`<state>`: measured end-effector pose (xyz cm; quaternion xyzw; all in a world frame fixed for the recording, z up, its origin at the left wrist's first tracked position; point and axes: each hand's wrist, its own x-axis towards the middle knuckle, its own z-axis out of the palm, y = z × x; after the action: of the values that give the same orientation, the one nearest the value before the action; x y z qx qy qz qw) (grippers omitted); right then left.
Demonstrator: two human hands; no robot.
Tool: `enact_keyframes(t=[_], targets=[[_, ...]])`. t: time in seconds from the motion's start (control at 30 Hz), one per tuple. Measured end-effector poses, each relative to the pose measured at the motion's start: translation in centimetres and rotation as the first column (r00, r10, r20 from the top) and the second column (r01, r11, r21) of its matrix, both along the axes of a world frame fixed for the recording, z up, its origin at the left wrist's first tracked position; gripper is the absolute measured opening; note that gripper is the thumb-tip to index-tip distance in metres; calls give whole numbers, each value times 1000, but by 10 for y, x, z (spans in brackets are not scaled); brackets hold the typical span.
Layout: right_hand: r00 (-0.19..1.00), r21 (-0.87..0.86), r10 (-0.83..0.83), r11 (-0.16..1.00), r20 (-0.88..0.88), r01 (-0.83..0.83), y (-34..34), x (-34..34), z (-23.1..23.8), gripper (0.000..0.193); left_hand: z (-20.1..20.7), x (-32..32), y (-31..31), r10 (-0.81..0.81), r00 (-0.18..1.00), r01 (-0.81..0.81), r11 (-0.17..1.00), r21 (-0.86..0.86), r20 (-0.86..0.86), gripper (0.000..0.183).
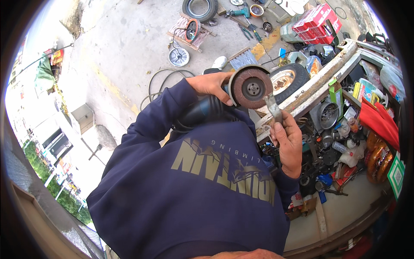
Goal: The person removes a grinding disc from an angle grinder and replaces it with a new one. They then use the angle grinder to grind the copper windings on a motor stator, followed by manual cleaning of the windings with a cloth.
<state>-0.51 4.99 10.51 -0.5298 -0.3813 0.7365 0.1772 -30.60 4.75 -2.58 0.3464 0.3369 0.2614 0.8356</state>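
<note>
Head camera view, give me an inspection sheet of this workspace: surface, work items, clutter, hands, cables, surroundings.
Surface: concrete floor, with worn yellow markings.
Work items: angle grinder with a brown disc; small metal piece at the disc's edge, contact unclear.
Clutter: tools, bottles and a metal bowl of small parts crowd the right side; red cloth among them.
Hands: left hand grips the grinder near its guard; right hand holds the metal piece. Both bare.
Cables: looped line on the floor; ends can't be traced.
Surroundings: rusty-rimmed wheel beyond the disc; red cartons farther off.
</note>
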Motion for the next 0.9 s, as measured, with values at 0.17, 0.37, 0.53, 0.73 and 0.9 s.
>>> enact_keyframes(t=[0.17, 0.37, 0.53, 0.73, 0.9], targets=[[998, -6, 58, 998, -14, -59, 11, -1, -18, 38, -4, -8, -1, -12, 996, 6, 998, -59, -88, 77], [958, 12, 287, 958, 26, -287, 42, -4, -21, 30, 1, -5, -8, 85, 995, -94, 984, -154, -60, 76], [929, -72, 369, 927, 10, -368, 68, -13, -22, 26, 11, -6, -5, 98, 995, -100, 986, -132, -18, 78], [949, -73, 312, 948, 36, -309, 62, -17, -23, 28, 19, -4, -6, 153, 985, -158, 986, -56, -77, 85], [997, 57, 60, 997, -50, -57, 29, -32, -28, 34, 44, -11, 13, 208, 963, -190, 975, 112, -174, 89]])
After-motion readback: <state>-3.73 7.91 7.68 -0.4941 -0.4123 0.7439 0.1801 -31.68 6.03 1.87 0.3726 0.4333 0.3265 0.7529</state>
